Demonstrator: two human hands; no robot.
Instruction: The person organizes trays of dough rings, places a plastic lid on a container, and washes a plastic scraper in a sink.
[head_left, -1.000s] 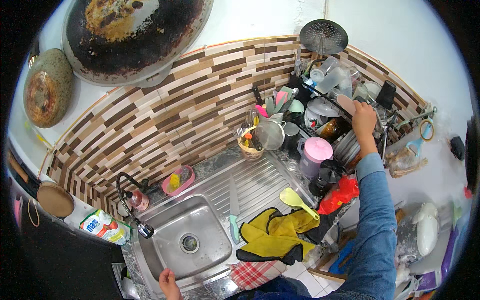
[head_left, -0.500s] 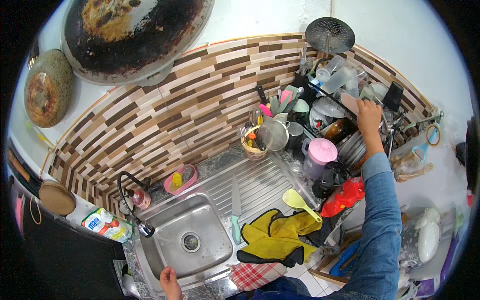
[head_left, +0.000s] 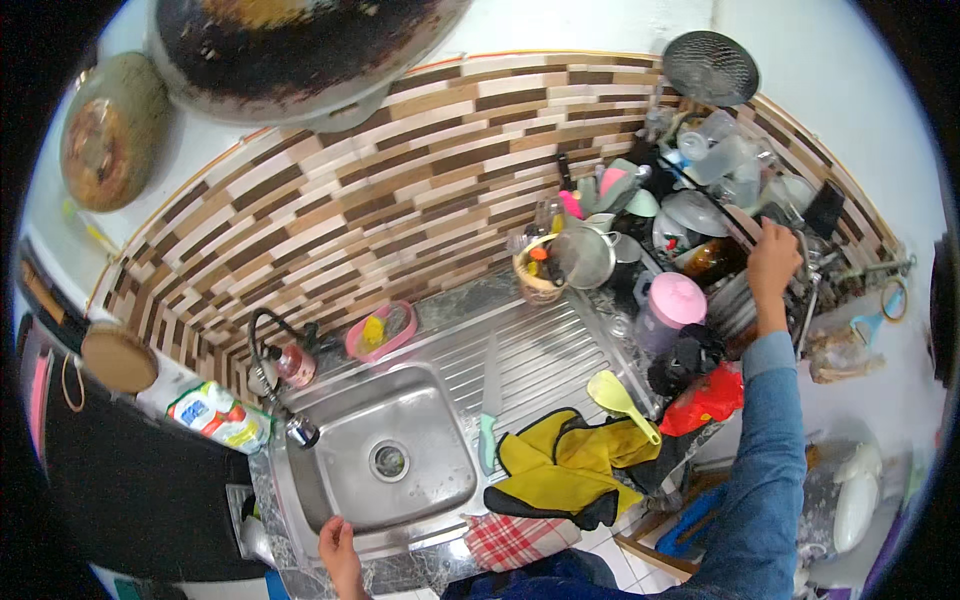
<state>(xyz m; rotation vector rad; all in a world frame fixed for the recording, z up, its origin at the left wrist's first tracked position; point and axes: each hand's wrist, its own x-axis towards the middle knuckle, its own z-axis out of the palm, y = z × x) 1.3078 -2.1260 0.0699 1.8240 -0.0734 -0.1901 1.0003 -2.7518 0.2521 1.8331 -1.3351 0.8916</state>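
Note:
At the crowded dish rack (head_left: 690,178) on the right, my right hand (head_left: 775,262) is closed on a flat, pale pinkish piece (head_left: 742,224). Its lower end is hidden among the dishes, so its kind is unclear. Around it are a glass lid (head_left: 697,212), an amber-brown dish (head_left: 706,258) and clear plastic containers (head_left: 722,158). My left hand (head_left: 341,556) hovers by the front rim of the steel sink (head_left: 375,515), fingers loosely curled with nothing in them.
A knife with a green handle (head_left: 488,445) lies on the ribbed drainboard (head_left: 540,350). Beside it are yellow-black cloths (head_left: 545,460) and a lime-green ladle (head_left: 618,402). A pink-lidded jug (head_left: 675,305) stands near the rack. The faucet (head_left: 300,430) overhangs the sink's left side.
My right hand has lowered the pale pinkish piece, which now shows less above the rack's edge. The whole view has shifted, while my left hand stays by the sink's front rim.

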